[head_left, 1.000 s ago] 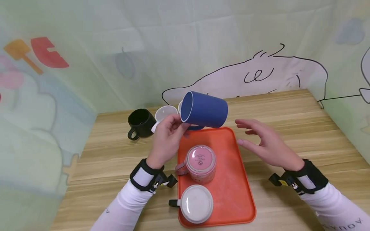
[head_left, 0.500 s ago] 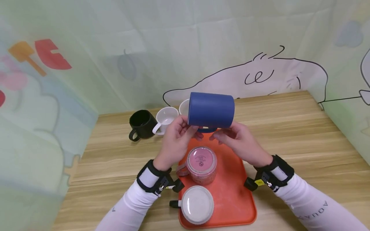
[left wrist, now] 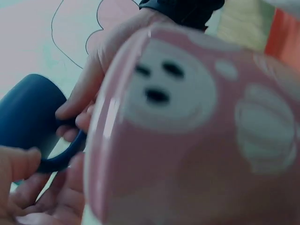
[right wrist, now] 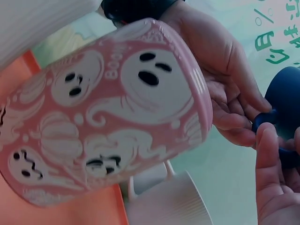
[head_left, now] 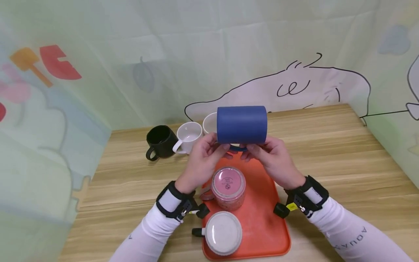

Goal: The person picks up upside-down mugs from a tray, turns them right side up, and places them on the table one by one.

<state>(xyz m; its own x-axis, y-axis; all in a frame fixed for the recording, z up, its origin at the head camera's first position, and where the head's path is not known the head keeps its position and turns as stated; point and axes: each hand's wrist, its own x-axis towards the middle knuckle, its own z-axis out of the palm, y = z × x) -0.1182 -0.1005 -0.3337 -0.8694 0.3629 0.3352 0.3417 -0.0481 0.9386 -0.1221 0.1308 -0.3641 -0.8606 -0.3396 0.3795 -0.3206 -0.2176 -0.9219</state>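
A blue mug (head_left: 242, 124) lies on its side in the air over the far end of the orange-red tray (head_left: 262, 233), its handle hanging down. My left hand (head_left: 203, 160) pinches one end of the handle. From the other side, my right hand (head_left: 277, 162) pinches it near the mug's base. Fingers of both hands meet around the blue handle (left wrist: 63, 157) in the left wrist view. Below the hands, a pink mug (head_left: 228, 183) with ghost and pumpkin drawings stands upside down on the tray. It fills much of both wrist views.
A white mug (head_left: 223, 233) with a black handle stands upside down at the tray's near end. Behind and left of the tray are a black mug (head_left: 161, 141), a white mug (head_left: 189, 136) and another white mug (head_left: 209, 123), partly hidden. A printed cloth (head_left: 183, 65) hangs behind the table.
My right hand has come in from the right and taken hold of the handle. The blue mug has turned level, its opening no longer facing the head view, and shifted slightly right.
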